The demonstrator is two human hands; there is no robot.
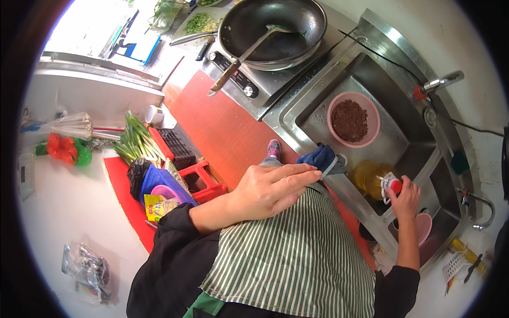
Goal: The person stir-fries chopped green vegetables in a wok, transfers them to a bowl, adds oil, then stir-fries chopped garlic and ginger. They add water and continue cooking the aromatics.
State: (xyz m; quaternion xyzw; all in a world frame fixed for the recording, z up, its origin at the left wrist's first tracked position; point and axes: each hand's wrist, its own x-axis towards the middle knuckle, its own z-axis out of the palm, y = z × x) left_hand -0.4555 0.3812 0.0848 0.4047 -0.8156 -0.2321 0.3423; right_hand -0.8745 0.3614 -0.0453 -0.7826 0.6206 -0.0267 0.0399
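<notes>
My right hand (pixel 404 196) is at the red cap and neck of a large plastic bottle of yellow oil (pixel 368 179), which stands at the divider of the steel double sink. Its fingers lie around the cap; how firmly they grip is unclear. My left hand (pixel 274 187) hangs in front of the striped apron (pixel 286 254), fingers stretched together, holding nothing that I can see. Just past its fingertips a blue cloth (pixel 318 159) drapes over the sink's front edge. In the larger basin sits a pink plastic colander (pixel 377 119) of dark reddish-brown, minced-looking food (pixel 350 120).
A wok (pixel 254 43) with a wooden-handled spatula (pixel 238 65) sits on an induction cooker (pixel 254 79). Chopped greens lie on a board (pixel 181 33) beside a knife. Faucets (pixel 441 82) rise behind the sink. Crates, a blue basket (pixel 159 183) and green onions (pixel 139 139) stand at left.
</notes>
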